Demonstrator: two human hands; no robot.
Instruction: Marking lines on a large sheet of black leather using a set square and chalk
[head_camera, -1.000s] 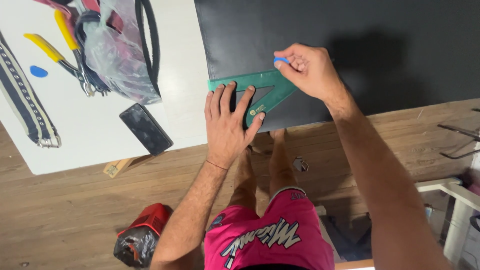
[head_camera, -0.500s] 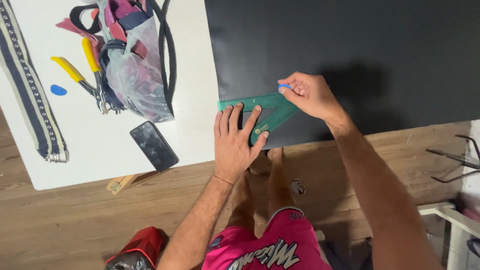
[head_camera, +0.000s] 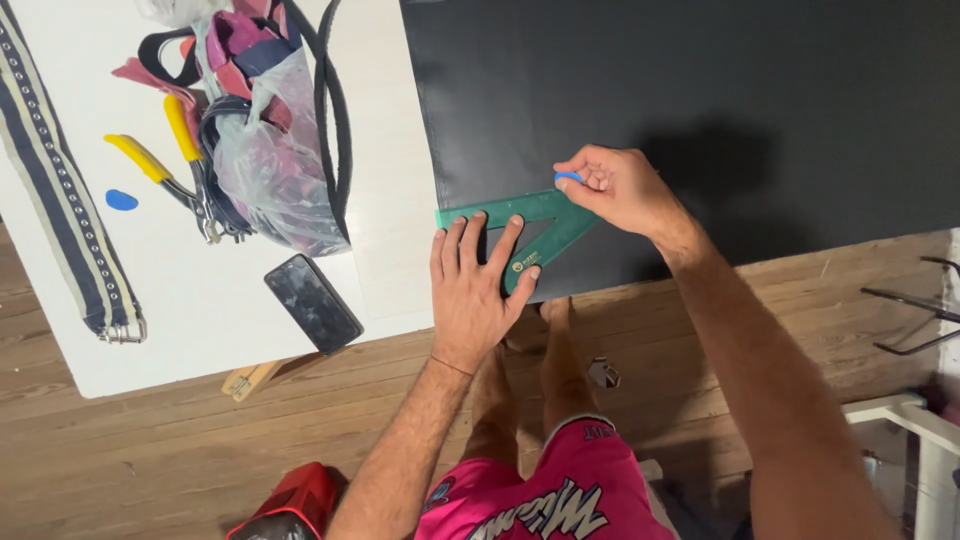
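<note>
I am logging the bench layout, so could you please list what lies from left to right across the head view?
Studded strap → blue chalk piece → yellow-handled pliers → phone → left hand → right hand.

On view: 2 hands, 1 green set square (head_camera: 540, 215), 1 phone (head_camera: 313, 302), 1 studded belt (head_camera: 60, 190), 2 blue chalks.

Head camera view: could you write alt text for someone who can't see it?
Left hand presses a green triangle ruler onto a black sheet while the right hand holds a blue chalk at its edge. A phone, pliers and belt lie on the white table.
</note>
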